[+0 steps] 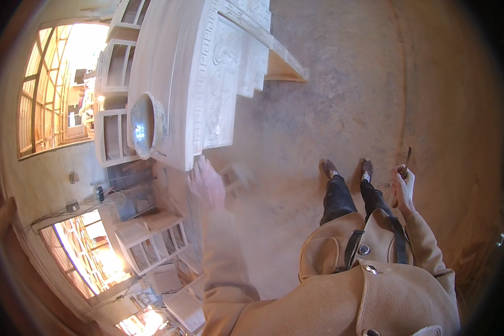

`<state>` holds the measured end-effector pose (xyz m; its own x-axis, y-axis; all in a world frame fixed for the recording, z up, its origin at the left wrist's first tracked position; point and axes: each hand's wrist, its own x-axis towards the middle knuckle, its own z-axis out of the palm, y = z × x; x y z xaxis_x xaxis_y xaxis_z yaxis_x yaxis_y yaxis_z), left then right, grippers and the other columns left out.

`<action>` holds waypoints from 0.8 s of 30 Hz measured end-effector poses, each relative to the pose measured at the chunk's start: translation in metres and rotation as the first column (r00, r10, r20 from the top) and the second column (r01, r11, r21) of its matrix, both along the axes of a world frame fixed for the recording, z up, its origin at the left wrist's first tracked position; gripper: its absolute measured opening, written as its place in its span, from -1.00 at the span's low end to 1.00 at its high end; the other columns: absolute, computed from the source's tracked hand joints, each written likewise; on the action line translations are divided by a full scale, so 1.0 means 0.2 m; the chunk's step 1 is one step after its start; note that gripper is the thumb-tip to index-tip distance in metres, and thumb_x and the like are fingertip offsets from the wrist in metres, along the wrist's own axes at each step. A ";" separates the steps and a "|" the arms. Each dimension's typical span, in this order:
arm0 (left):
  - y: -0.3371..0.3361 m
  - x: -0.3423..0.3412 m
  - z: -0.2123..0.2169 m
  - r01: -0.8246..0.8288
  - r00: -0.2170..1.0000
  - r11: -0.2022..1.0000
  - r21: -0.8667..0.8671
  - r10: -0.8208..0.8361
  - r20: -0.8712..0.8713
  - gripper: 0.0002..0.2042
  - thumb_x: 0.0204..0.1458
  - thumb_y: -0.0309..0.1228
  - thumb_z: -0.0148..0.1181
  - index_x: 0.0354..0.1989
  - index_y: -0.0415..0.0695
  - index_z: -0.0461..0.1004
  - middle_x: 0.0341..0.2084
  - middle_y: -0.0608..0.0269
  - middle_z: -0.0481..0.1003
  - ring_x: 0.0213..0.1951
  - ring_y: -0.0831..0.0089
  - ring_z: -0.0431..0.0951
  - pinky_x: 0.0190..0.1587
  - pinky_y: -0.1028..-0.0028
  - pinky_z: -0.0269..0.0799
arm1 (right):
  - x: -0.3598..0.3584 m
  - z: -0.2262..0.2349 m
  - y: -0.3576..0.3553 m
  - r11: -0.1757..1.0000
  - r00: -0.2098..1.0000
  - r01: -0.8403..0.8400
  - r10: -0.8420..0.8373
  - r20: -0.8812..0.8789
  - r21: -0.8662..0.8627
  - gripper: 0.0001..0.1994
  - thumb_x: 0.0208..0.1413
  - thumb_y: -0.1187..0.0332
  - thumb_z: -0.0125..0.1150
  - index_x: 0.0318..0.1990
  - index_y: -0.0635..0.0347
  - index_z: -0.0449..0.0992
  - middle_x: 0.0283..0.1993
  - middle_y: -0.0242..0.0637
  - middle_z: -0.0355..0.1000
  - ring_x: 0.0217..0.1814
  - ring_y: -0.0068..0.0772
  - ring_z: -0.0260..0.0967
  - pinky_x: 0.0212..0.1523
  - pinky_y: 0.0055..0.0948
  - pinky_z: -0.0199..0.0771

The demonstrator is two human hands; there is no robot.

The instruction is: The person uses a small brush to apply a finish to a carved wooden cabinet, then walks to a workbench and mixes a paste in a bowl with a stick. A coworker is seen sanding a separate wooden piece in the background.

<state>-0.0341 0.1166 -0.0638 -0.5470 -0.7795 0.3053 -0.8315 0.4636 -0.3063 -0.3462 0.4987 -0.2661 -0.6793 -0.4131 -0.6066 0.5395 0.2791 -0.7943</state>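
A long white cabinet [176,84] with carved panels [221,106] on its side stands ahead to my left. My left hand [207,183], slightly blurred, reaches up to its near corner with the fingers stretched out. They are at or very close to the corner; I cannot tell whether they touch it. Low at my right side, my right hand [405,187] is closed round a slim tool with a brown handle [395,201]. Its thin dark end [409,154] points away from me; the exact kind is unclear. A shiny round bowl [143,126] rests on the cabinet's top.
Pale unfinished cabinet frames [151,243] stand along the left wall, below bright window openings [61,89]. Wires [73,207] run on that wall. A wooden piece [285,67] juts out beyond the carved panels. Dusty brown floor [330,106] stretches ahead of my feet.
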 end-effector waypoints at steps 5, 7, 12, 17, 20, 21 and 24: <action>-0.01 -0.05 0.00 -0.313 0.919 0.937 0.157 0.340 -0.199 -0.68 0.24 -0.21 0.03 -0.36 -0.22 0.56 -0.53 -0.05 0.53 -0.44 0.03 0.54 -0.39 0.11 0.36 | -0.01 -0.04 0.01 1.000 0.999 0.025 -0.025 -0.021 0.014 -0.82 0.19 0.32 0.18 -0.41 0.08 0.34 -0.65 -0.59 0.13 -0.75 -0.74 0.02 -0.75 -0.62 -0.06; -0.03 -0.08 -0.04 -0.309 0.861 0.929 0.203 0.364 -0.355 -0.62 0.26 -0.18 0.00 -0.40 -0.25 0.55 -0.56 -0.08 0.52 -0.47 0.01 0.53 -0.42 0.10 0.33 | 0.00 -0.05 0.01 0.999 0.998 0.039 -0.039 0.055 0.001 -0.83 0.20 0.33 0.18 -0.40 0.07 0.34 -0.64 -0.60 0.13 -0.74 -0.76 0.02 -0.74 -0.63 -0.06; -0.10 -0.11 -0.19 -0.228 0.640 0.952 0.205 0.305 -0.705 -0.56 0.29 -0.15 -0.04 -0.42 -0.31 0.52 -0.66 0.09 0.46 -0.59 0.22 0.42 -0.49 0.24 0.26 | 0.03 -0.04 -0.01 1.000 0.999 -0.001 0.001 -0.037 0.001 -0.82 0.21 0.30 0.18 -0.40 0.07 0.35 -0.63 -0.60 0.13 -0.74 -0.77 0.02 -0.74 -0.63 -0.07; -0.16 -0.08 -0.24 -0.117 0.295 0.888 0.445 0.459 -0.838 -0.53 0.31 -0.14 -0.04 -0.42 -0.35 0.50 -0.69 0.37 0.29 -0.60 0.58 0.20 -0.54 0.46 0.15 | 0.05 0.01 -0.02 1.000 1.000 -0.007 0.008 -0.015 0.021 -0.79 0.23 0.26 0.17 -0.41 0.07 0.34 -0.65 -0.60 0.14 -0.75 -0.75 0.02 -0.75 -0.62 -0.07; -0.17 -0.08 -0.24 -0.135 0.346 0.886 0.443 0.461 -0.817 -0.54 0.32 -0.15 -0.06 -0.41 -0.36 0.49 -0.69 0.34 0.32 -0.61 0.54 0.23 -0.54 0.43 0.17 | 0.05 0.00 -0.02 1.000 1.000 0.009 -0.009 -0.013 0.028 -0.78 0.23 0.25 0.17 -0.42 0.07 0.33 -0.67 -0.59 0.14 -0.76 -0.74 0.02 -0.76 -0.61 -0.07; -0.16 -0.08 -0.24 -0.182 0.375 0.879 0.440 0.476 -0.796 -0.54 0.32 -0.15 -0.07 -0.40 -0.36 0.49 -0.69 0.30 0.35 -0.62 0.50 0.26 -0.53 0.40 0.19 | 0.05 -0.01 -0.02 1.000 1.000 0.008 -0.008 -0.012 0.021 -0.77 0.23 0.25 0.17 -0.43 0.07 0.33 -0.67 -0.59 0.14 -0.76 -0.73 0.02 -0.76 -0.61 -0.07; -0.16 -0.07 -0.25 -0.231 0.572 0.938 0.259 0.346 -0.744 -0.54 0.33 -0.15 -0.11 -0.37 -0.33 0.51 -0.67 0.17 0.46 -0.61 0.31 0.42 -0.50 0.27 0.26 | 0.05 -0.04 0.00 1.000 1.000 0.007 -0.007 -0.014 0.015 -0.77 0.24 0.27 0.15 -0.44 0.07 0.32 -0.66 -0.59 0.14 -0.75 -0.74 0.03 -0.75 -0.61 -0.05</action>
<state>-0.0481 0.0849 -0.1136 0.1071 -0.9131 0.3933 -0.8235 0.1401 0.5497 -0.3354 0.4987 -0.2740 -0.6906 -0.3989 -0.6033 0.5305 0.2876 -0.7974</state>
